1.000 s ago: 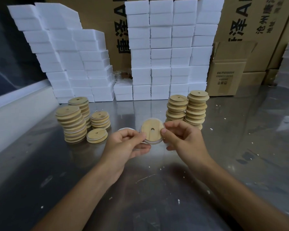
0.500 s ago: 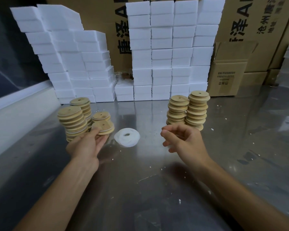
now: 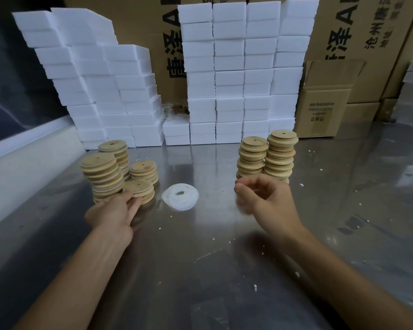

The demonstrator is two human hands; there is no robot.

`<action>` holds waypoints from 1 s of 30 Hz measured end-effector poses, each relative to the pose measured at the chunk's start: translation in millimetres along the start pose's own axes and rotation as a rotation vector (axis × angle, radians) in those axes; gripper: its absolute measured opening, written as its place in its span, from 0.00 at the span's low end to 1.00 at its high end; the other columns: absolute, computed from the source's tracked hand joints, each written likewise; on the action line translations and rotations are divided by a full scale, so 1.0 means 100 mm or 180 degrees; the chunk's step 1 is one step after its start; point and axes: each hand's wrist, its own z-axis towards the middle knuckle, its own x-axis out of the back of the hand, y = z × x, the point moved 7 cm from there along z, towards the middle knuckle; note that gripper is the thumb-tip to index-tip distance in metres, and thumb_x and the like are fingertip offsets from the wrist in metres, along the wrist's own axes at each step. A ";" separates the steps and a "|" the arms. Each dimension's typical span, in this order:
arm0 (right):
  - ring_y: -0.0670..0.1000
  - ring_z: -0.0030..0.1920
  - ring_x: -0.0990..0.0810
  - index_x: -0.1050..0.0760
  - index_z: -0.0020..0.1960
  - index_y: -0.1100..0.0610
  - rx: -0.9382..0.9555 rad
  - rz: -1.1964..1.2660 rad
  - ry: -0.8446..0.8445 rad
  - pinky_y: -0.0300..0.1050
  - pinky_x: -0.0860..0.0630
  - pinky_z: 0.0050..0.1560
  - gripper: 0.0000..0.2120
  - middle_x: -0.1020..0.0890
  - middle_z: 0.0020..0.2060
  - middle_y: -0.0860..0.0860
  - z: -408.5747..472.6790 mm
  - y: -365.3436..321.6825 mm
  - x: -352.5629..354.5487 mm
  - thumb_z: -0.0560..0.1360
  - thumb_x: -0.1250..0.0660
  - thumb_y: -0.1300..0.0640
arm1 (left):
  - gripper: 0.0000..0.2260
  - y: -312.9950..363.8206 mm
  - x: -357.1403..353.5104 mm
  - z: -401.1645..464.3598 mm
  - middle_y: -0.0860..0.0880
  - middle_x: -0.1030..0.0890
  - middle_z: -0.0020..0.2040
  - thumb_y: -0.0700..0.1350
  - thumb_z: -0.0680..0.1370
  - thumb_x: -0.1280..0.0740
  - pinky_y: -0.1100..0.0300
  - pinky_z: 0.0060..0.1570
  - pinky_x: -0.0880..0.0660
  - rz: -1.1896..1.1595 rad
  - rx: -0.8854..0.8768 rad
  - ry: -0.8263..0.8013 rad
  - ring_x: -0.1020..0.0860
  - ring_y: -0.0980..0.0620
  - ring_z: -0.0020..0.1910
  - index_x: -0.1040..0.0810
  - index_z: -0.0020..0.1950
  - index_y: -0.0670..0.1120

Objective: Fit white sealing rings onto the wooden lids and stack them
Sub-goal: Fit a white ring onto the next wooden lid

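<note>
On the steel table [image 3: 200,253], a small pile of white sealing rings [image 3: 180,196] lies between my hands. To its left stand several stacks of wooden lids: a tall stack [image 3: 103,176], one behind it [image 3: 113,148], a shorter one [image 3: 144,172] and a low front stack [image 3: 141,190]. My left hand [image 3: 116,210] reaches to the low front stack, its straight fingers touching the top lid's near edge. My right hand [image 3: 268,198] hovers empty with loosely curled fingers, just in front of two tall stacks of lids [image 3: 252,158] [image 3: 281,153].
White foam blocks [image 3: 243,72] are piled high along the back, more at the back left [image 3: 93,75]. Cardboard boxes [image 3: 324,110] stand behind and to the right. A white ledge [image 3: 22,163] borders the table's left side. White crumbs dot the surface.
My left hand carried the ringed lid away from my right hand to the left and set it on the low front stack. My right hand stayed in place, empty.
</note>
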 end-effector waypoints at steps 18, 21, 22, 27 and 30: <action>0.59 0.64 0.31 0.27 0.65 0.54 0.1231 -0.2595 0.1040 0.53 0.33 0.58 0.20 0.27 0.64 0.54 0.48 -0.31 0.39 0.73 0.31 0.56 | 0.10 0.00 -0.41 -0.20 0.51 0.20 0.37 0.36 0.70 0.28 0.56 0.42 0.24 0.2401 -0.2591 -0.1065 0.22 0.50 0.38 0.23 0.36 0.51; 0.59 0.72 0.38 0.34 0.73 0.51 0.0893 -0.2395 0.1036 0.58 0.36 0.67 0.28 0.37 0.74 0.56 0.68 -0.22 0.53 0.74 0.31 0.53 | 0.08 -0.20 -0.60 -0.49 0.51 0.22 0.43 0.39 0.69 0.25 0.63 0.42 0.30 0.3226 -0.3431 -0.1921 0.25 0.52 0.42 0.22 0.42 0.49; 0.59 0.74 0.40 0.36 0.74 0.50 0.0741 -0.2398 0.1015 0.60 0.38 0.69 0.30 0.40 0.76 0.56 0.74 -0.18 0.57 0.75 0.31 0.51 | 0.08 -0.24 -0.61 -0.51 0.50 0.23 0.46 0.40 0.69 0.25 0.60 0.44 0.29 0.3404 -0.3596 -0.2031 0.25 0.51 0.45 0.20 0.45 0.47; 0.58 0.74 0.37 0.33 0.72 0.47 0.0190 -0.2250 0.0569 0.62 0.37 0.71 0.26 0.35 0.74 0.54 0.98 0.04 0.71 0.76 0.32 0.51 | 0.11 -0.30 -0.59 -0.38 0.47 0.22 0.53 0.45 0.72 0.25 0.50 0.55 0.27 0.3957 -0.3400 -0.1965 0.25 0.47 0.54 0.17 0.53 0.45; 0.59 0.64 0.28 0.27 0.64 0.50 0.0410 -0.2216 0.0812 0.60 0.30 0.64 0.17 0.25 0.63 0.55 1.02 -0.03 0.82 0.75 0.32 0.56 | 0.12 -0.29 -0.62 -0.39 0.45 0.21 0.52 0.43 0.73 0.26 0.49 0.54 0.27 0.3957 -0.3456 -0.1919 0.24 0.45 0.53 0.18 0.55 0.43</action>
